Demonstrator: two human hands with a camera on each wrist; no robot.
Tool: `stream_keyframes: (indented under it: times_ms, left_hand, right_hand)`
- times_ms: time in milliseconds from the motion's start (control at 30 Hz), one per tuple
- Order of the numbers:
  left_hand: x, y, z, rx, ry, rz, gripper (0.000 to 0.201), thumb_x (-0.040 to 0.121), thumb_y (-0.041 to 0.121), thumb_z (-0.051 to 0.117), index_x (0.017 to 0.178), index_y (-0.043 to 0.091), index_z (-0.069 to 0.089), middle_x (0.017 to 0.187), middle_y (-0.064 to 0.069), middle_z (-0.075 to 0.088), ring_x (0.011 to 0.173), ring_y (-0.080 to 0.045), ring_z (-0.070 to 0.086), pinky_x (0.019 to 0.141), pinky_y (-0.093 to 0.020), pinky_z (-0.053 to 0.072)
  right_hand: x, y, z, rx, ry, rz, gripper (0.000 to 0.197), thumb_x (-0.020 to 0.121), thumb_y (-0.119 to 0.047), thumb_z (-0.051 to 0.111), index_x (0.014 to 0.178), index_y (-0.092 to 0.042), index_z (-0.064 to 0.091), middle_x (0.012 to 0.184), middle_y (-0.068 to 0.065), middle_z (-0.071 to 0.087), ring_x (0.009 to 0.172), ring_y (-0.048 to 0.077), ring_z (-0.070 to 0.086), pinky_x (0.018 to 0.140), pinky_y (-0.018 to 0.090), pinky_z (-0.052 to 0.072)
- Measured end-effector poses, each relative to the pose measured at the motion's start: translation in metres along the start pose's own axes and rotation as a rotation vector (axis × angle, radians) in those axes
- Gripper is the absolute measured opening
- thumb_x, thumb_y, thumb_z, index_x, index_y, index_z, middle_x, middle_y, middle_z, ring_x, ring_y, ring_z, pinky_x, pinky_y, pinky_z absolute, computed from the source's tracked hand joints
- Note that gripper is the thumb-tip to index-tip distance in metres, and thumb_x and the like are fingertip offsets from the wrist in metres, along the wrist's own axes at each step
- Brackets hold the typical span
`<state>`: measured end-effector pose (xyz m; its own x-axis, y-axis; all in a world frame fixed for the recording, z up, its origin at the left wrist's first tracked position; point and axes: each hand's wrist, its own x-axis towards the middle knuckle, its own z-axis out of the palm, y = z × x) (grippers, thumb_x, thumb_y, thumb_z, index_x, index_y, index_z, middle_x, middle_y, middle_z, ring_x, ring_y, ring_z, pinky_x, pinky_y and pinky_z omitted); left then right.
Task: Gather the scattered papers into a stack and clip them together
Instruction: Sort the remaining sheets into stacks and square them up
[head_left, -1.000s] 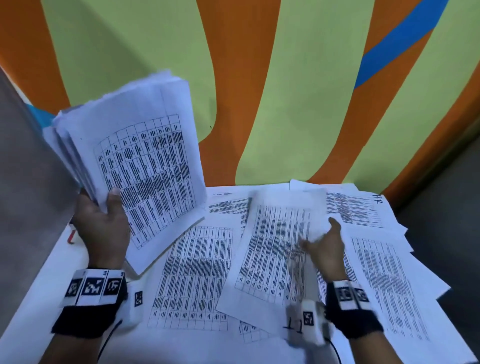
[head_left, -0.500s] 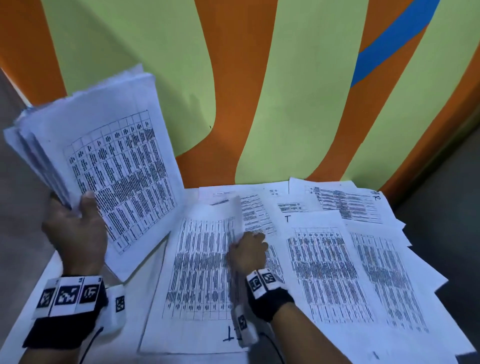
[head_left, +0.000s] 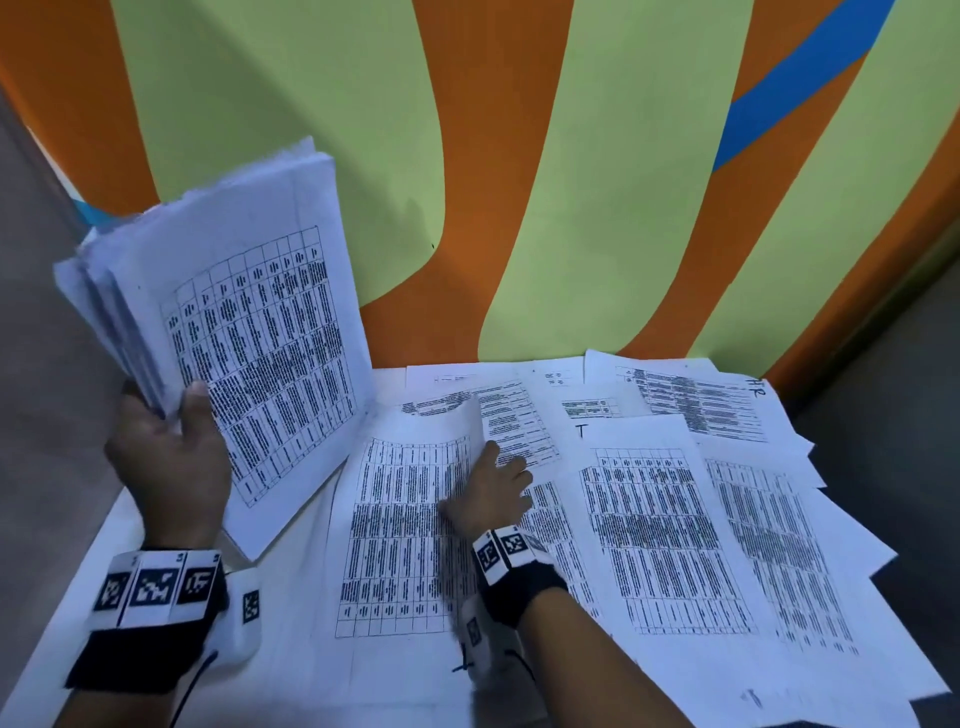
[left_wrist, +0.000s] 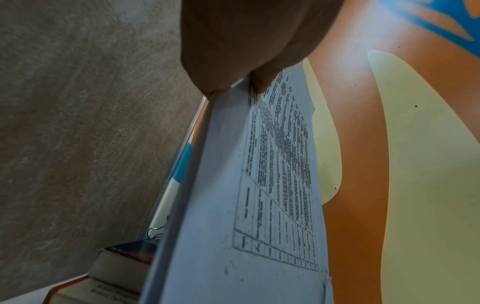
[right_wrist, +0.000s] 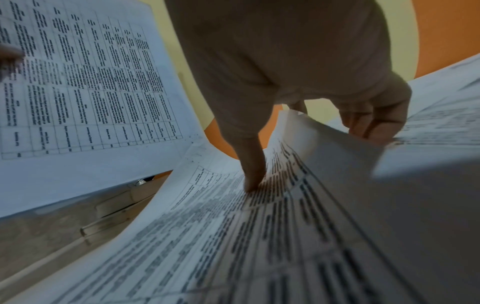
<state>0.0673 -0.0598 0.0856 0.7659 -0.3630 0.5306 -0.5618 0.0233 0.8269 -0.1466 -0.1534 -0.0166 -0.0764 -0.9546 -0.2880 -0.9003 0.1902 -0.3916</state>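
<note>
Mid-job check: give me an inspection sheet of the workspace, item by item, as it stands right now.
Surface: white table, mostly covered by paper.
Job's things: gathered stack held tilted up off the table; loose sheets overlapping across the table; one sheet with its right edge curled up. No clip identified.
Clutter: books beyond the stack, in the left wrist view.
Grippers: left hand grips the stack's lower corner; right hand pinches the curled sheet's edge.
Cables: black cable from the left wrist unit; another at the right wrist.
Surroundings: orange, green and blue wall behind the table.
</note>
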Motion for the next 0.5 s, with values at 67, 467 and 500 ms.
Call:
stream_keyframes:
  times_ms: [67,467,500]
  left_hand:
    - [-0.001,0.001,0.0,0.009,0.002,-0.005,0.024,0.091,0.029,0.055,0.103,0.009,0.058,0.077,0.006,0.054,0.063,0.003,0.05,0.07,-0.03,0.042]
    - [0.002,0.0,-0.01,-0.033,-0.028,-0.05,0.004,0.09,0.031,0.055,0.093,0.031,0.058,0.074,0.046,0.054,0.066,0.025,0.049,0.058,-0.002,0.035]
    - [0.003,-0.003,-0.01,-0.036,-0.017,-0.059,0.016,0.091,0.03,0.055,0.102,0.021,0.061,0.076,0.049,0.052,0.069,0.027,0.048,0.061,-0.004,0.038]
  right_hand:
    - [0.005,-0.001,-0.002,0.086,-0.047,-0.007,0.089,0.073,-0.027,0.077,0.143,-0.018,0.023,0.142,0.024,0.028,0.128,0.041,0.034,0.101,0.05,0.036]
    - [0.013,-0.009,-0.008,0.416,-0.149,0.137,0.017,0.082,-0.011,0.068,0.093,-0.004,0.057,0.105,0.014,0.067,0.092,0.029,0.068,0.071,0.033,0.058]
    - [0.011,-0.006,-0.007,0.513,-0.112,0.148,0.016,0.081,-0.014,0.069,0.086,-0.004,0.058,0.099,0.013,0.068,0.086,0.028,0.069,0.066,0.033,0.058]
